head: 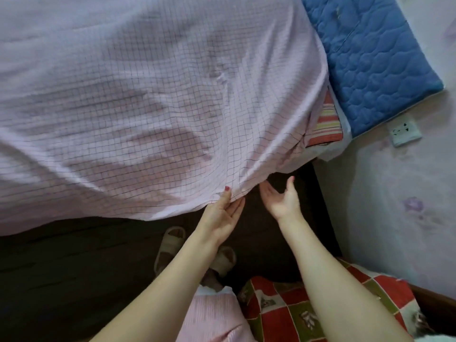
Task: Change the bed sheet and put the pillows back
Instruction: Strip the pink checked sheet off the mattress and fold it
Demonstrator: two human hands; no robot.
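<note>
**Clerk:** Left hand [225,211]: thumb on top of the cloth, fingers under it, pinching the hanging hem of the bed sheet [153,107]. Right hand [281,198]: palm up, fingers spread wide and relaxed, holding nothing.

**Checker:** Where does the sheet lie from that free hand?

**Clerk:** Up and to its left. The draped corner hangs just above the fingertips [263,187], near but apart, as far as can be told. The hem runs long from the left edge of view toward the corner near the wall, so the right hand is the nearer one to that corner; the left already has the hem just beside it.

**Checker:** Material?

**Clerk:** Pale pink woven cloth, thin dark grid lines, soft and limp. Broad slack folds fan out from the pinch; the surface is not yet smooth. Judged: spread over the bed, corner still to be pulled down or tucked.

**Checker:** Around it?

**Clerk:** Striped under-layer [327,124], red, yellow and white, showing at the uncovered corner. Blue quilted pad [370,60], stitched in wavy cells, lying against the wall beside the bed. White wall socket [404,133] just below the pad. Pale slippers [170,245] on the dark floor. Red-and-green checked fabric [283,307] at the lower edge.

**Checker:** Pillows?

**Clerk:** None identified for certain.
</note>
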